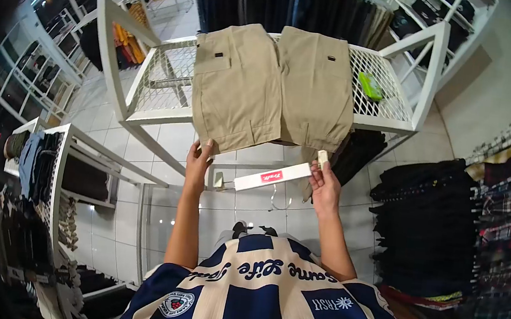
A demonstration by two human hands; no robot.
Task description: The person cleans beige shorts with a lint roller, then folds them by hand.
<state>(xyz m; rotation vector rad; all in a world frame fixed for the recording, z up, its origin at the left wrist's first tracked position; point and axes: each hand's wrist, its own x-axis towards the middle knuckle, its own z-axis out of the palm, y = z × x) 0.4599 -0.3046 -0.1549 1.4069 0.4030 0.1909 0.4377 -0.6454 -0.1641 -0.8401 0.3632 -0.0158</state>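
Khaki cargo trousers (pixel 238 89) lie spread on a white mesh rack, waistband toward me. At the waistband's left corner, my left hand (pixel 197 164) is closed on the fabric between thumb and fingers. My right hand (pixel 325 182) grips the right end of a white clip hanger (pixel 250 180) with a red label, its pale clip (pixel 322 159) up at the waistband's right side. The hanger slants below the waistband, its metal hook (pixel 274 197) pointing down toward me. Its other clip (pixel 220 179) hangs near my left wrist, apart from the trousers.
On the rack's mesh (pixel 164 69) a bright green packet (pixel 370 86) lies right of the trousers. Dark trousers (pixel 271 5) hang behind. A stack of dark garments (pixel 426 221) stands to my right, and a white shelf frame (pixel 60 182) with folded clothes to my left.
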